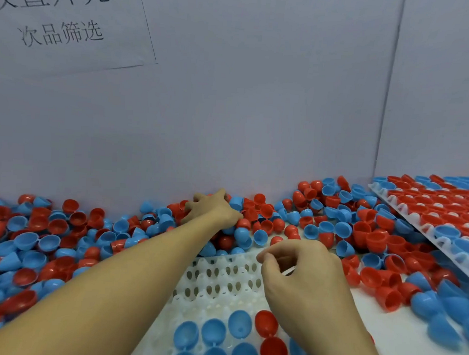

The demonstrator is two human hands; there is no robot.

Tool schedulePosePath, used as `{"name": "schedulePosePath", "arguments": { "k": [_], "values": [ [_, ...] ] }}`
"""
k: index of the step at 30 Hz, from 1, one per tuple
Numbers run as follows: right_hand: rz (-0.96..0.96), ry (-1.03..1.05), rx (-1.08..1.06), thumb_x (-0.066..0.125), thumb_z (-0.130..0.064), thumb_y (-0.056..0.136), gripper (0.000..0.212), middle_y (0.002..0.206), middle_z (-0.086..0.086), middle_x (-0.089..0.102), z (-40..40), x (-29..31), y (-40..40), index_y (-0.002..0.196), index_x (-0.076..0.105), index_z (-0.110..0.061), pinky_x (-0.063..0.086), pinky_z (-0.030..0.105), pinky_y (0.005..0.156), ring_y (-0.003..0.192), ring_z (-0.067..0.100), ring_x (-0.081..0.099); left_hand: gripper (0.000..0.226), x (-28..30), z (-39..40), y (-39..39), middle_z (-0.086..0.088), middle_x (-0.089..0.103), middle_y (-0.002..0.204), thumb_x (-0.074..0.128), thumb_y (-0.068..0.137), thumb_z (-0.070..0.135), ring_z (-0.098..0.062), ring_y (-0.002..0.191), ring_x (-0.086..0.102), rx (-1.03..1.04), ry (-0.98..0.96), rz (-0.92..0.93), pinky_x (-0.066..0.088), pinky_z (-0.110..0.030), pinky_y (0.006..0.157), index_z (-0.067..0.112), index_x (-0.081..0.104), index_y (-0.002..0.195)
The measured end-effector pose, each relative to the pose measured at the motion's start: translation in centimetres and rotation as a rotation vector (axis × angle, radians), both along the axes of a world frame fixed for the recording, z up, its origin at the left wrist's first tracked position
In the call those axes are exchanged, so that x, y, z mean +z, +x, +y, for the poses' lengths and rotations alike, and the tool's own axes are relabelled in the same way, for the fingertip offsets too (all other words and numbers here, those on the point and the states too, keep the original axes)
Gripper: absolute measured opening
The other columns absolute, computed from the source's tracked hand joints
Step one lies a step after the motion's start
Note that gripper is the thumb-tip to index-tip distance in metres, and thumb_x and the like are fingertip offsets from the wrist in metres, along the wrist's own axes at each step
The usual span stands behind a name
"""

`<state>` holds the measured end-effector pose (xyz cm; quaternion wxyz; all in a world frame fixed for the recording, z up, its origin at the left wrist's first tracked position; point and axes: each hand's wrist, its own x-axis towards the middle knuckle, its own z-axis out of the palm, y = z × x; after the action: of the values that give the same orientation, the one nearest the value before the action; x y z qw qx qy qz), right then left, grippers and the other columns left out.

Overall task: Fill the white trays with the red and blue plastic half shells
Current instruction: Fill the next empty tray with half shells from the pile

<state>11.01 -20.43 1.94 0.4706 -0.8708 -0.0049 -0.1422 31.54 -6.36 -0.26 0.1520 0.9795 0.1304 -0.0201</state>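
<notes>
I see loose red and blue half shells (60, 229) heaped across the tabletop (398, 346) along the far wall. My near white tray (221, 283) holds a few shells; a fuller tray (427, 233) sits far right. My left hand (215, 207) digs into the far pile, fingers curled among shells. My right hand (301, 274) hovers over the near tray, fingertips pinched; what it holds I cannot tell.

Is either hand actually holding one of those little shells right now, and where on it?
Cannot be told. The left hand is buried in the loose shells; the right hand curls above the white tray, no shell visible in its grip.
</notes>
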Motion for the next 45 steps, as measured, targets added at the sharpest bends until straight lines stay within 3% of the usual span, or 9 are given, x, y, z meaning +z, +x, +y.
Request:
{"name": "schedulePosePath", "arguments": {
  "k": [3,6,9,12,18,24,35,39,45],
  "values": [
    [-0.001,0.008,-0.005,0.06,-0.024,0.09,0.023,0.067,-0.015,0.067,0.0,-0.1,0.0,0.07,0.069,-0.029,0.047,0.009,0.052,0.071,-0.011,0.061,0.049,0.5,1.1,0.3,-0.016,0.039,0.138,0.061,0.093,0.041,-0.038,0.118,0.049,0.02,-0.09,-0.054,0.048,-0.04,0.09,0.038,0.045,0.139],
    [-0.005,0.01,-0.012,0.059,-0.025,0.091,0.022,0.069,-0.015,0.068,0.0,-0.1,0.1,0.072,0.071,-0.028,0.049,0.011,0.053,0.07,-0.009,0.062,0.058,0.6,1.7,0.3,-0.016,0.047,0.14,0.064,0.094,0.037,-0.035,0.116,0.056,-0.043,-0.019,-0.029,0.052,-0.045,0.098,0.033,0.038,0.145],
    [-0.011,0.016,-0.011,0.059,-0.025,0.09,0.021,0.069,-0.014,0.068,0.3,-0.1,0.0,0.074,0.072,-0.027,0.057,0.022,0.063,0.066,0.0,0.065,0.071,0.6,2.9,0.2,-0.013,0.05,0.141,0.074,0.088,0.038,-0.029,0.109,0.059,-0.042,-0.068,-0.071,0.052,-0.034,0.079,0.03,0.036,0.147],
    [-0.027,0.032,-0.013,0.059,-0.023,0.088,0.023,0.063,-0.014,0.067,0.3,0.0,0.0,0.07,0.071,-0.026,0.057,0.022,0.062,0.065,-0.002,0.064,0.061,0.9,4.5,0.4,-0.012,0.055,0.136,0.08,0.085,0.028,-0.03,0.108,0.058,0.023,-0.288,-0.178,0.052,-0.036,0.08,0.022,0.047,0.137],
    [-0.025,0.031,0.006,0.058,-0.023,0.09,0.024,0.061,-0.016,0.066,0.2,0.1,0.0,0.07,0.07,-0.027,0.05,0.011,0.052,0.068,-0.012,0.061,0.026,2.5,6.7,0.0,-0.011,0.058,0.105,0.072,0.09,0.013,-0.024,0.07,0.057,0.166,-0.894,-0.192,0.049,-0.025,0.039,0.025,0.058,0.109],
    [-0.015,0.047,0.036,0.058,-0.02,0.09,0.026,0.061,-0.017,0.067,0.5,0.1,-0.2,0.067,0.069,-0.028,0.047,0.007,0.053,0.068,-0.012,0.061,0.025,4.5,7.7,-1.3,-0.01,0.054,0.11,0.064,0.095,0.007,-0.029,0.09,0.061,0.154,-1.118,-0.146,0.06,-0.037,0.057,0.03,0.063,0.104],
    [0.049,0.038,0.092,0.057,-0.025,0.093,0.019,0.068,-0.014,0.066,1.1,0.1,-0.4,0.083,0.071,-0.031,0.045,0.008,0.048,0.067,-0.008,0.062,0.04,7.3,8.5,-5.1,-0.014,0.057,0.125,0.059,0.095,0.005,-0.025,0.095,0.058,0.243,-1.541,-0.391,0.05,-0.032,0.055,0.022,0.057,0.131],
    [0.059,0.069,0.137,0.058,-0.021,0.093,0.019,0.068,-0.014,0.067,1.6,0.4,-0.7,0.085,0.073,-0.031,0.042,0.006,0.047,0.067,-0.011,0.061,0.024,8.4,8.0,-11.2,-0.013,0.06,0.118,0.061,0.094,0.007,-0.023,0.091,0.06,0.186,-1.724,-0.468,0.052,-0.027,0.049,0.022,0.063,0.113],
    [0.126,0.176,0.268,0.058,-0.022,0.097,0.018,0.07,-0.01,0.07,3.4,1.2,-1.7,0.09,0.068,-0.035,0.046,0.008,0.05,0.065,-0.004,0.066,0.055,6.8,6.8,-23.2,-0.013,0.076,0.099,0.074,0.069,0.015,-0.022,0.07,0.073,0.14,-1.986,-0.558,0.052,-0.027,0.049,0.016,0.069,0.123]
  ]
}}
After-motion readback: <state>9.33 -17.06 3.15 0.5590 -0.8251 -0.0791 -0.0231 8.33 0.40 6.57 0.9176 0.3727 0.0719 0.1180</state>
